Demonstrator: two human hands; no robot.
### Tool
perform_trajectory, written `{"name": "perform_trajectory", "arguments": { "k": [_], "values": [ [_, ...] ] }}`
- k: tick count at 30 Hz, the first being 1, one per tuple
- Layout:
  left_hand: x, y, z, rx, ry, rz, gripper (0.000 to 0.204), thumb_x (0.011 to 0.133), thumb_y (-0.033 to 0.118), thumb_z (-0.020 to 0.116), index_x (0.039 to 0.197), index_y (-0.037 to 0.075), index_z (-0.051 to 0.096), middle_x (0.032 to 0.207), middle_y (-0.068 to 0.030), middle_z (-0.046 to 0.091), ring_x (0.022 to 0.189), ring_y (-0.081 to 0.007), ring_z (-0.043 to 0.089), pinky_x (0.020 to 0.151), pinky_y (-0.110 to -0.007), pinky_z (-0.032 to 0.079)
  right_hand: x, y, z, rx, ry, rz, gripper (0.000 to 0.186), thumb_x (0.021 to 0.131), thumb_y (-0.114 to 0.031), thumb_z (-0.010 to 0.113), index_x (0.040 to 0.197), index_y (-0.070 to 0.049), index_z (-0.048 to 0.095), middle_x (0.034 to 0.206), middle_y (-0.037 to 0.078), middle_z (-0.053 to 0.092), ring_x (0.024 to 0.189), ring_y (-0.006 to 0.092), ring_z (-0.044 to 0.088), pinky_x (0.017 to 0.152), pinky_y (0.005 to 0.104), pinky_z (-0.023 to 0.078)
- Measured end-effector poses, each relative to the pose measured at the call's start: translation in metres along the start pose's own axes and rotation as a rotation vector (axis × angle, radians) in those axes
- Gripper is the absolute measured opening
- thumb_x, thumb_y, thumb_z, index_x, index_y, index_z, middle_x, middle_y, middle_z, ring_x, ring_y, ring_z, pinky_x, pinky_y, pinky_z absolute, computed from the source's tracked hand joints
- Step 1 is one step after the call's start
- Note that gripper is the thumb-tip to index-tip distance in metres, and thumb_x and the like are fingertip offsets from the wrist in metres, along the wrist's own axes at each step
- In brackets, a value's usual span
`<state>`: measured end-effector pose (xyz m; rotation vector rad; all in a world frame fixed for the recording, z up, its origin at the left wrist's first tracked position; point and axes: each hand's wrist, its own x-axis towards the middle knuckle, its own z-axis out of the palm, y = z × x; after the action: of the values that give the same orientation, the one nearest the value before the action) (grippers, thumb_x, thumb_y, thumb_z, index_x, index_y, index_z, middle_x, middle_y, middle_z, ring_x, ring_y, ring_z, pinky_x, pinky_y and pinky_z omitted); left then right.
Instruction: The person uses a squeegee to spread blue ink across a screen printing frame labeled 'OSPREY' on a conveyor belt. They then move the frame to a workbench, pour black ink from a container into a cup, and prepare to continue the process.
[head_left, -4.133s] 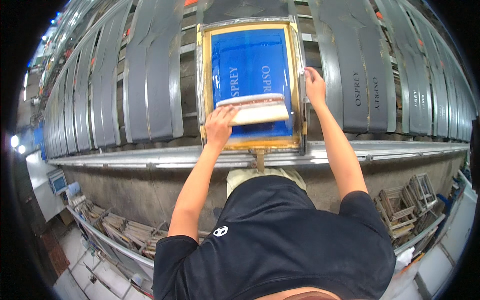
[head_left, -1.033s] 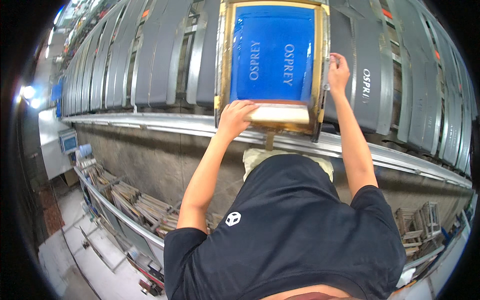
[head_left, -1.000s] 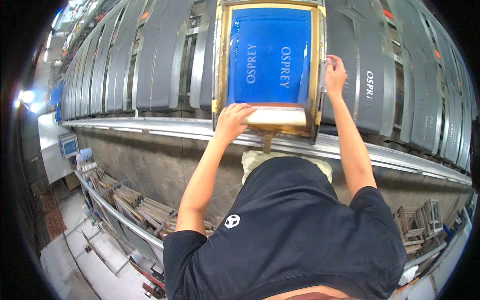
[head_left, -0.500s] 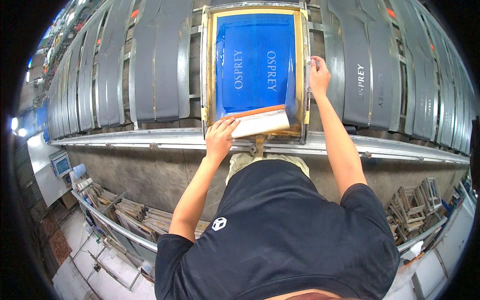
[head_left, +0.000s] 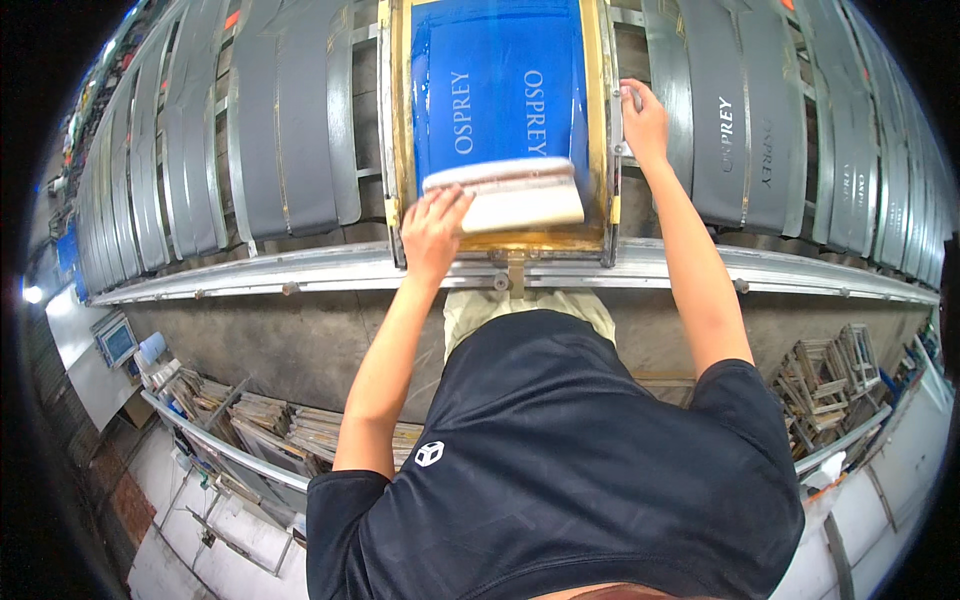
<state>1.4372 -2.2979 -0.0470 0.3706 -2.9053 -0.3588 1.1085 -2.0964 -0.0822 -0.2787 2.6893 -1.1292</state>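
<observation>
A screen-printing frame (head_left: 602, 40) with a blue mesh (head_left: 495, 90) and pale lettering lies in front of me. My left hand (head_left: 432, 235) is closed on the left end of a squeegee (head_left: 525, 208) with a wide pale body, over the near end of the mesh. The squeegee is slightly blurred, and whether it touches the mesh is hard to tell. Along the frame's right side, my right hand (head_left: 645, 125) is closed with curled fingers on the outer edge; the fingertips are partly hidden.
Dark grey fabric panels (head_left: 290, 120) on metal boards stretch away to the left; more panels (head_left: 735, 130), some printed, lie to the right. A metal rail (head_left: 330, 278) runs along the near side. Behind me, wooden frames (head_left: 330, 430) are stacked on a rack, with others (head_left: 825, 385) at right.
The squeegee has turned over in my left hand, so its orange blade edge no longer shows. My right hand stays at the frame's side. The view has shifted slightly.
</observation>
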Motion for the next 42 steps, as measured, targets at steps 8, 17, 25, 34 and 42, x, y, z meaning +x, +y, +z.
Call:
{"name": "perform_trajectory", "arguments": {
  "k": [8, 17, 25, 34, 42],
  "values": [
    [0.195, -0.08, 0.004, -0.115, 0.022, 0.052, 0.05, 0.076, -0.003, 0.062, 0.117, 0.024, 0.073, 0.115, -0.0001, 0.072, 0.108, -0.022, 0.066, 0.088, -0.036, 0.054, 0.011, -0.056, -0.034, -0.407, 0.022, -0.578, 0.041, 0.089, -0.038, 0.069, 0.122, -0.014, 0.068, 0.119, 0.01, 0.062, 0.111, 0.0321, 0.058, 0.094, 0.0428, 0.049],
    [0.292, -0.095, -0.002, -0.131, -0.243, -0.131, 0.034, 0.081, 0.016, 0.07, 0.112, 0.028, 0.076, 0.105, -0.0043, 0.074, 0.1, -0.0274, 0.069, 0.085, -0.039, 0.055, 0.107, -0.109, 0.043, -0.391, -0.284, -0.529, 0.032, 0.074, -0.015, 0.076, 0.106, -0.01, 0.072, 0.106, 0.009, 0.068, 0.107, 0.0305, 0.062, 0.097, 0.0408, 0.049],
    [0.132, -0.056, 0.007, -0.177, -0.076, 0.026, 0.036, 0.075, 0.002, 0.065, 0.104, 0.02, 0.076, 0.106, 0.0026, 0.072, 0.099, -0.022, 0.066, 0.083, -0.039, 0.052, -0.06, -0.052, 0.028, -0.215, -0.161, -0.597, 0.036, 0.068, -0.001, 0.071, 0.104, -0.008, 0.072, 0.105, 0.009, 0.066, 0.104, 0.0299, 0.062, 0.089, 0.0401, 0.053],
    [0.007, -0.01, -0.019, -0.145, -0.081, 0.007, 0.048, 0.068, -0.005, 0.067, 0.109, 0.018, 0.075, 0.113, 0.0021, 0.073, 0.103, -0.0203, 0.067, 0.086, -0.036, 0.051, -0.187, -0.046, -0.006, -0.2, -0.258, -0.547, 0.045, 0.063, 0.006, 0.07, 0.107, -0.005, 0.07, 0.105, 0.01, 0.065, 0.105, 0.0295, 0.061, 0.09, 0.0378, 0.052],
    [0.153, -0.065, 0.009, -0.149, 0.045, 0.019, 0.037, 0.081, 0.0, 0.062, 0.108, 0.021, 0.076, 0.11, 0.0006, 0.075, 0.103, -0.0198, 0.069, 0.086, -0.035, 0.055, -0.026, -0.062, 0.03, -0.274, -0.12, -0.677, 0.045, 0.07, 0.001, 0.072, 0.113, -0.009, 0.071, 0.119, 0.013, 0.067, 0.113, 0.0331, 0.062, 0.097, 0.0415, 0.05]
  ]
}}
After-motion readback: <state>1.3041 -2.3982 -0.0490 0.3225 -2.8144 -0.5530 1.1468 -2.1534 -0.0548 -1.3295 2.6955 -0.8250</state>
